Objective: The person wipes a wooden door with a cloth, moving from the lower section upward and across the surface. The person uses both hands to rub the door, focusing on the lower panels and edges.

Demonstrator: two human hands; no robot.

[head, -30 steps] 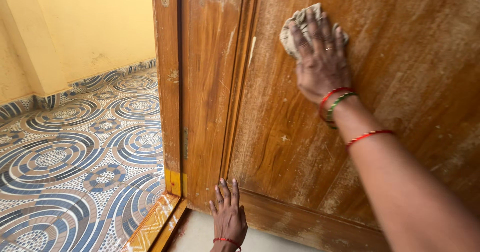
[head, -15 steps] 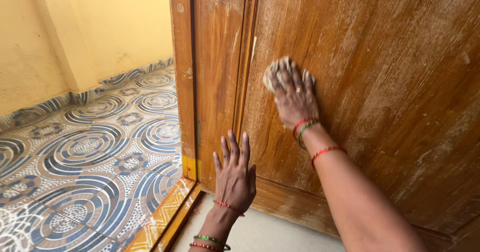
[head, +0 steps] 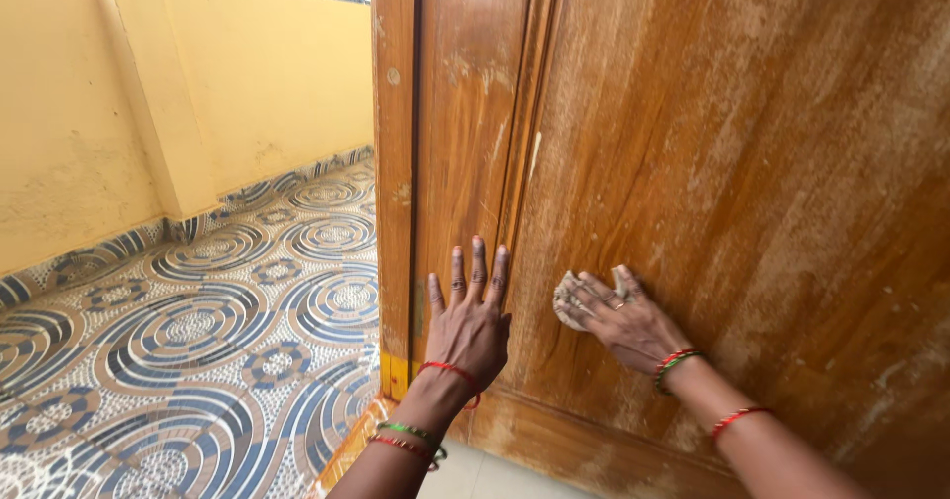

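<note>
Wooden door (head: 752, 192): dusty streaks across the panel; the wiping has dropped from the upper panel to low down near the bottom rail. Right hand (head: 628, 321) presses a pale cloth (head: 572, 301) flat under spread fingers, not clenched. Left hand (head: 470, 326) has come up, open palm braced on the door's edge, holding nothing.

Patterned tile floor (head: 198, 331); yellow wall (head: 148, 103); wooden door frame (head: 394, 162)

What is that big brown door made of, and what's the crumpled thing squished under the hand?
The door looks like wood with a glossy brown varnish: grain streaks run across it, and pale dusty smears dull the shine. The wad under the right hand looks like soft, pale cloth, since it bunches into folds; it could be crumpled paper. The left hand lies flat on the door.
</note>
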